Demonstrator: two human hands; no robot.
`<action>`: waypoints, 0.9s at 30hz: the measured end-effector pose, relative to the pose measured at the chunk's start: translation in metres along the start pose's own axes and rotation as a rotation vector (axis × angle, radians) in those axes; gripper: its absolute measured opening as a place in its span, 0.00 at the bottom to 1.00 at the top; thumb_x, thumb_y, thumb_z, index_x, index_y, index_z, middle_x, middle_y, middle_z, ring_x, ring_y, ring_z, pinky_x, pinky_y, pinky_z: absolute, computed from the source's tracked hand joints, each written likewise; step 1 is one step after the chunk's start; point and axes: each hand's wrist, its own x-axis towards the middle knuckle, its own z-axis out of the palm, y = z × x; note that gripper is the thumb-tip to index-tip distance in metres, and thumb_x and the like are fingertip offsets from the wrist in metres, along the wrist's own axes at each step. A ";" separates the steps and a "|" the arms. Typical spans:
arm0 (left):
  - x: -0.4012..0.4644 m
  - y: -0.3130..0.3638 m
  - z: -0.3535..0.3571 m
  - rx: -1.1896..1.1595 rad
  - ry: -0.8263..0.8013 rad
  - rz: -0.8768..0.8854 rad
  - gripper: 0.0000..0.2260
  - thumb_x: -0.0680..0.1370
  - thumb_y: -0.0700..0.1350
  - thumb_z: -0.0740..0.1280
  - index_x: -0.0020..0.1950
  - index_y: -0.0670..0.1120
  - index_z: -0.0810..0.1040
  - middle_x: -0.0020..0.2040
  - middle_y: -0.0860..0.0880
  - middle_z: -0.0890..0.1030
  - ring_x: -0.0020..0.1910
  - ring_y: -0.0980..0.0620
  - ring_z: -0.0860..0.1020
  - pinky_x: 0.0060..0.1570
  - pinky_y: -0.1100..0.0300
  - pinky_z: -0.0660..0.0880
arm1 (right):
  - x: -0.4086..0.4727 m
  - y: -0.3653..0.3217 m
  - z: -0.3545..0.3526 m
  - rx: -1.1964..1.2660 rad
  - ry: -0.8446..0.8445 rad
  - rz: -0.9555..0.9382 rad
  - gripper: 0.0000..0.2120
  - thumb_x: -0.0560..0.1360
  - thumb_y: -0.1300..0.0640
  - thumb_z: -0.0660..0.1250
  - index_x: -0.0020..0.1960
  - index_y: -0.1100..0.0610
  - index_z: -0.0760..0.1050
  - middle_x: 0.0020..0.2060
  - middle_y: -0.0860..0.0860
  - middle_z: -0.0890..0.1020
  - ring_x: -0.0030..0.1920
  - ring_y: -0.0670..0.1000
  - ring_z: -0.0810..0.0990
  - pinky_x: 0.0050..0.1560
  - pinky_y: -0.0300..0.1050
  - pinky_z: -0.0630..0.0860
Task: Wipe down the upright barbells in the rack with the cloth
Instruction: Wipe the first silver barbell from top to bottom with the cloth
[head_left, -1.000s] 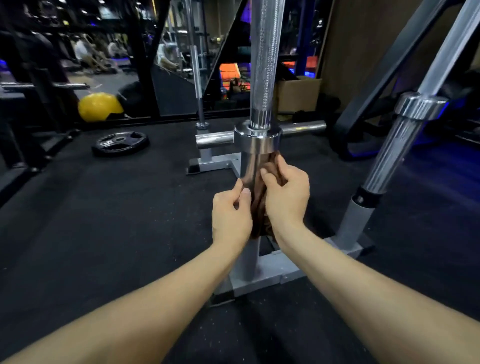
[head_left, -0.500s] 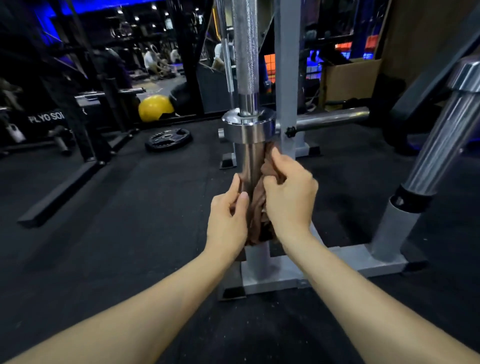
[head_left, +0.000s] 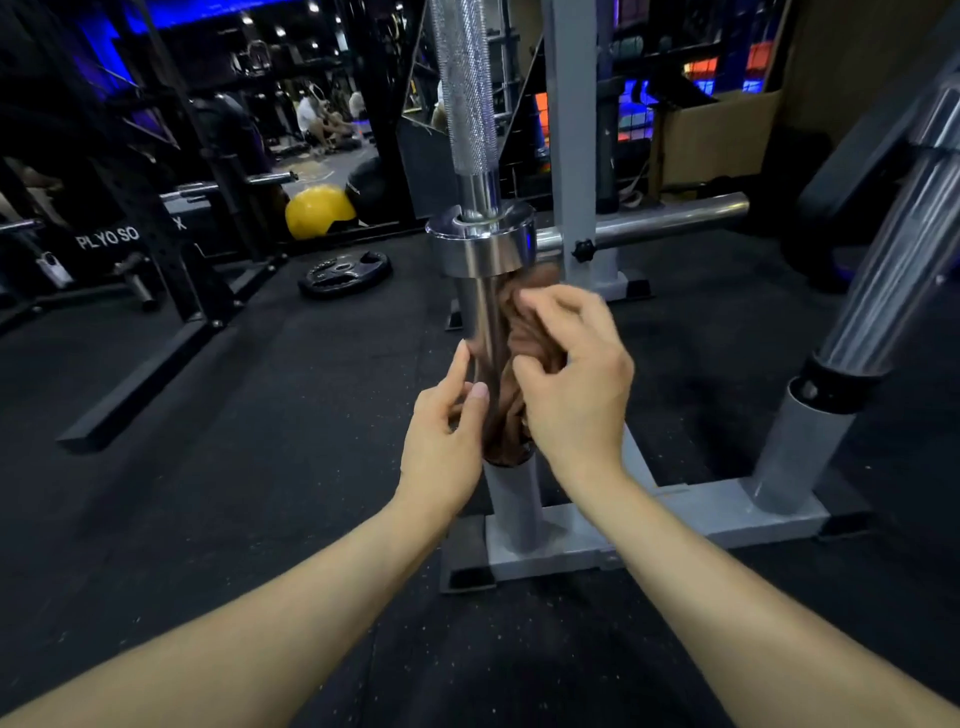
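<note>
Reaching in from the bottom, both forearms meet at the middle barbell (head_left: 480, 312). Left hand (head_left: 441, 434) has its fingers curled round the lower chrome sleeve, thumb up along the metal. Right hand (head_left: 574, 384) is pinching a bunched brown cloth (head_left: 524, 338) against the right side of that sleeve, fingers half curled, a bit motion-blurred. Barbell stands upright in a grey tube of the rack (head_left: 685, 512) on the black floor. Second barbell (head_left: 893, 260) leans in the next tube to the right. Further back: a weight plate (head_left: 345, 271) flat on the floor and a yellow ball (head_left: 317, 210).
</note>
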 end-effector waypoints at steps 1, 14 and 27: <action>0.000 0.000 0.000 0.004 0.001 0.004 0.22 0.82 0.45 0.58 0.74 0.59 0.58 0.46 0.52 0.76 0.41 0.61 0.72 0.42 0.71 0.68 | -0.007 0.005 0.000 -0.026 -0.020 0.002 0.19 0.67 0.72 0.67 0.55 0.59 0.81 0.50 0.44 0.75 0.52 0.45 0.75 0.54 0.30 0.71; -0.003 0.012 -0.001 -0.002 -0.028 0.027 0.21 0.82 0.43 0.57 0.75 0.54 0.59 0.42 0.51 0.78 0.37 0.59 0.72 0.37 0.72 0.69 | 0.014 -0.001 -0.012 0.013 -0.145 -0.017 0.21 0.70 0.74 0.65 0.59 0.60 0.80 0.55 0.46 0.75 0.55 0.41 0.73 0.59 0.24 0.65; -0.009 0.006 -0.005 0.008 -0.059 -0.038 0.21 0.83 0.45 0.56 0.75 0.56 0.58 0.41 0.56 0.71 0.46 0.51 0.69 0.43 0.61 0.68 | 0.002 0.023 -0.022 0.067 -0.297 0.190 0.18 0.72 0.69 0.70 0.60 0.60 0.78 0.52 0.45 0.75 0.49 0.36 0.74 0.56 0.23 0.68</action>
